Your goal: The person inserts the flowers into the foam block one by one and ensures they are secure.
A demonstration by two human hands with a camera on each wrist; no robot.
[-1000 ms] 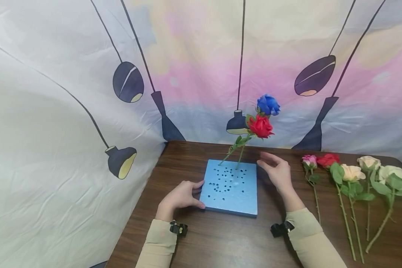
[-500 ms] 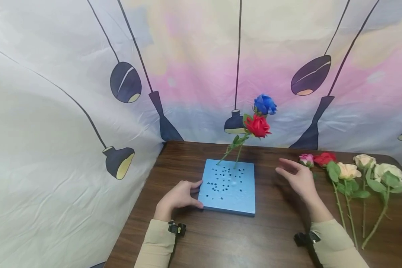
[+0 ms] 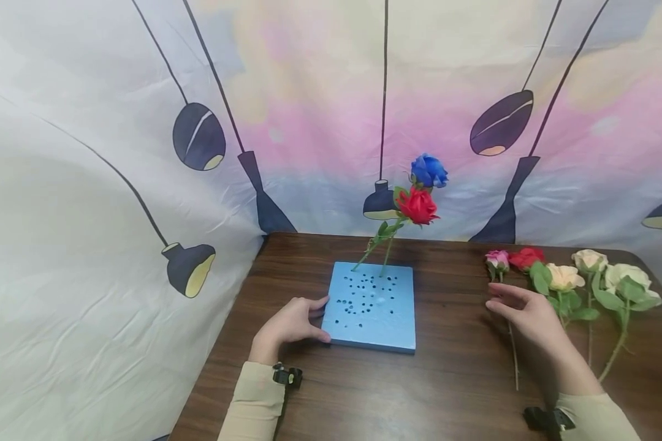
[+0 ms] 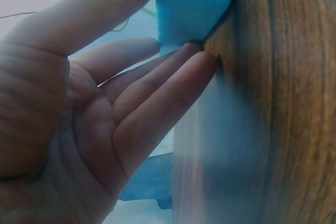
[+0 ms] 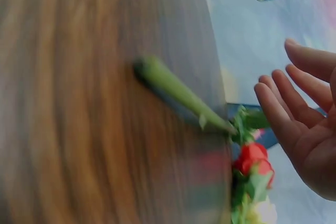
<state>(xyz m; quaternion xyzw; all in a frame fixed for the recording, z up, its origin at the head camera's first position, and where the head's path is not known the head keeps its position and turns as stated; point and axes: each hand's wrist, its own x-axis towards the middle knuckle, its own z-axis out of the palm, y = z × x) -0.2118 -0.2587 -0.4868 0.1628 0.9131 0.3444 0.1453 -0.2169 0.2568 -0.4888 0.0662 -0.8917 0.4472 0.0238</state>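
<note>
My left hand [image 3: 288, 324] rests with extended fingers at the left edge of a light blue foam board [image 3: 399, 334] full of small holes. The left wrist view shows thumb and fingertips at the corner of that foam [image 4: 191, 11]. A red artificial rose [image 3: 418, 205] and a blue one [image 3: 430, 170] stand in the board's far holes, both leaning right. My right hand [image 3: 537, 321] hovers over the stem of a pink rose [image 3: 498, 260], fingers apart and nothing between them. From the right wrist, the green stem [image 5: 181, 90] lies on the wood, left of the fingers.
Right of the pink rose lie a red rose [image 3: 526, 258], a peach rose [image 3: 564, 277], a cream rose [image 3: 589, 260] and a whitish rose [image 3: 629, 278], on the brown wooden table [image 3: 447, 380]. A printed cloth [image 3: 320, 110] hangs behind the table's far edge.
My right hand has moved rightward and nearer, from beside the board to over the pink rose's stem. The left hand stays at the board's edge; the head view has shifted slightly right.
</note>
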